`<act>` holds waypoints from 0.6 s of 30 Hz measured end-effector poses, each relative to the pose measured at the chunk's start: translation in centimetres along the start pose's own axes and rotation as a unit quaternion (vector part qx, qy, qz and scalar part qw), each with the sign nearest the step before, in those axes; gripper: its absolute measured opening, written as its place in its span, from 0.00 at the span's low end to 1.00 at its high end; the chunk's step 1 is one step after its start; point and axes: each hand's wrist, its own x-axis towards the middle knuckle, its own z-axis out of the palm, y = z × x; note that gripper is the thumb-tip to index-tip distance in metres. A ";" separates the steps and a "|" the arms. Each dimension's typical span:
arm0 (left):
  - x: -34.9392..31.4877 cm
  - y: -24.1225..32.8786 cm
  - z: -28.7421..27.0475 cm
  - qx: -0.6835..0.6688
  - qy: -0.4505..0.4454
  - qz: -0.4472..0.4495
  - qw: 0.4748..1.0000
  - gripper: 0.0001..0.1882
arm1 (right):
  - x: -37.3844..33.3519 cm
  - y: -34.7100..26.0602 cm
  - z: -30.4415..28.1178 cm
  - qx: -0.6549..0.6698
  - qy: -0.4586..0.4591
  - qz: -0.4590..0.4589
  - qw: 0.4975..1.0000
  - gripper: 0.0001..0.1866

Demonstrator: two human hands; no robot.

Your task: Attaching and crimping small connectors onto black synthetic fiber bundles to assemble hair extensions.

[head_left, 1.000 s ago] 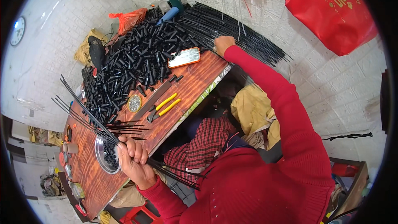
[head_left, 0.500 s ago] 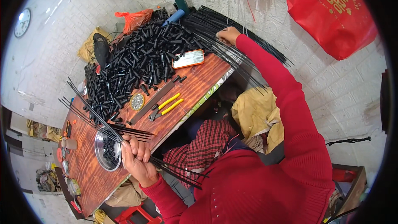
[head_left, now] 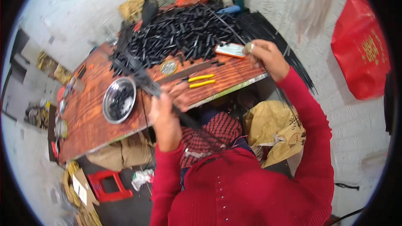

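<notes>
Blurred by motion, my left hand (head_left: 165,117) is closed around a bundle of thin black rods (head_left: 140,73) that slants up over the table and back toward my lap. My right hand (head_left: 268,58) is pinched near the table's right edge, holding a thin dark rod (head_left: 224,23) that runs up and left across the pile. Beneath that rod lies a big heap of short black tubes (head_left: 176,35). A clear bowl (head_left: 107,109) with small black pieces stands left of my left hand. To my right hand's left is a white, orange-rimmed box (head_left: 230,50).
Yellow-handled pliers (head_left: 202,84), a flat bar (head_left: 186,72) and a round container of small metal bits (head_left: 168,67) lie mid-table. More black rods (head_left: 272,35) are stacked by the wall. A red stool (head_left: 109,186) and a yellow sack (head_left: 274,125) are below.
My right hand has come away from the rod stack toward the table's front edge, with a thin rod in it. My left hand still grips its bundle. The view has shifted.
</notes>
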 end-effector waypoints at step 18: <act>-4.4 -4.1 0.0 -0.003 0.020 -0.014 1.000 0.18 | -5.6 5.3 18.6 -0.112 -0.005 -0.232 0.966 0.09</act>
